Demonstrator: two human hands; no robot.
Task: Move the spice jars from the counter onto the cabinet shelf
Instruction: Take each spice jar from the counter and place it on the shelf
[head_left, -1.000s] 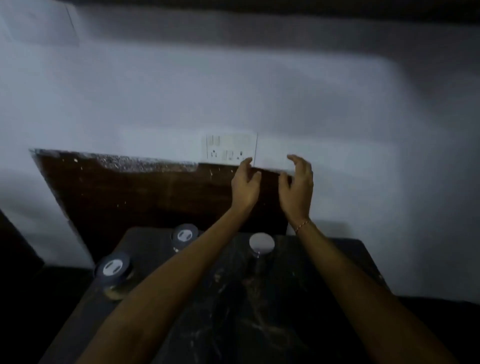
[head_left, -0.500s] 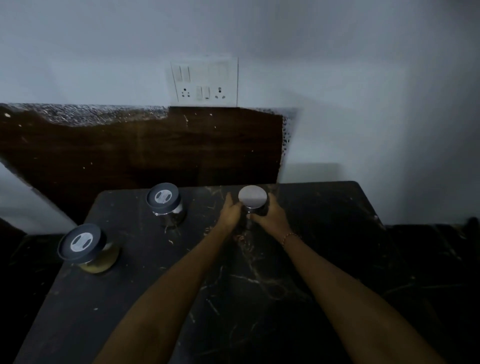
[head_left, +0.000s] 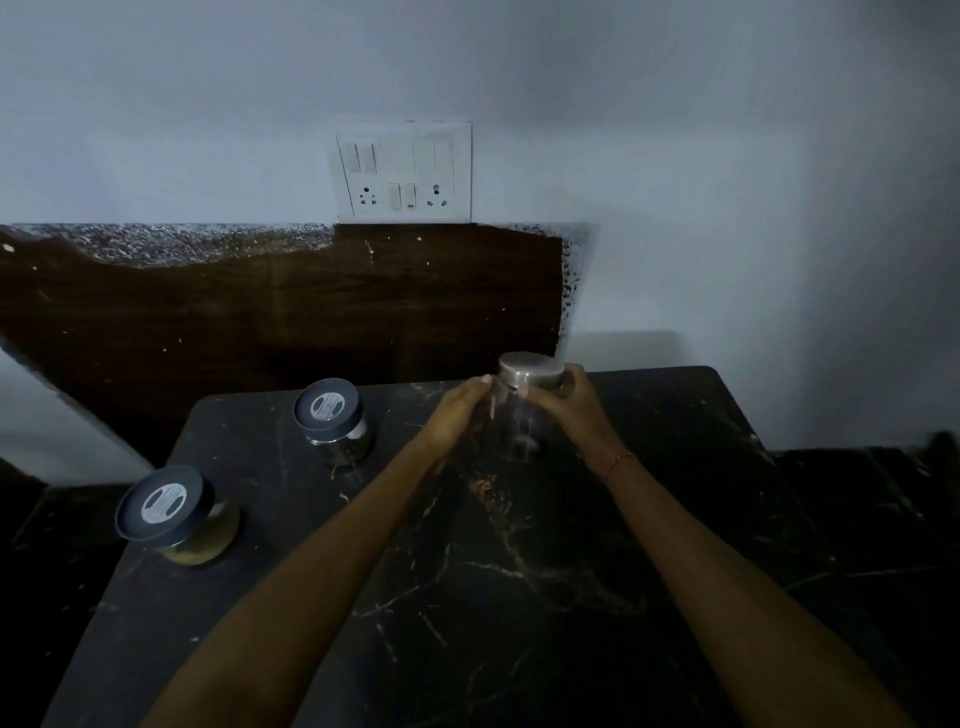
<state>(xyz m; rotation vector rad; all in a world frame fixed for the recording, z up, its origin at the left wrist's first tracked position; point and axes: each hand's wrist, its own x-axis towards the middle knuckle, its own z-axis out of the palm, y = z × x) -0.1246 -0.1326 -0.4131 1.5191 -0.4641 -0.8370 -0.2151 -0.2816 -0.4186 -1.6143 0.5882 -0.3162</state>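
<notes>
A clear glass jar with a silver lid (head_left: 530, 370) is held between both hands above the back of the black marble counter (head_left: 519, 571). My left hand (head_left: 460, 410) presses its left side and my right hand (head_left: 569, 402) wraps its right side near the lid. The jar's body is blurred. Two other spice jars stand on the counter to the left: one with a dark lid and dark contents (head_left: 332, 421), and a nearer one with a dark lid and yellowish contents (head_left: 179, 517). No cabinet shelf is in view.
A dark wooden panel (head_left: 291, 312) leans against the white wall behind the counter. A white switch and socket plate (head_left: 405, 174) is on the wall above it. The counter's right edge drops to a dark floor (head_left: 883, 493).
A second ago both hands were raised near the wall plate. They came down to the silver-lidded jar, closed on it, and it now sits higher between them.
</notes>
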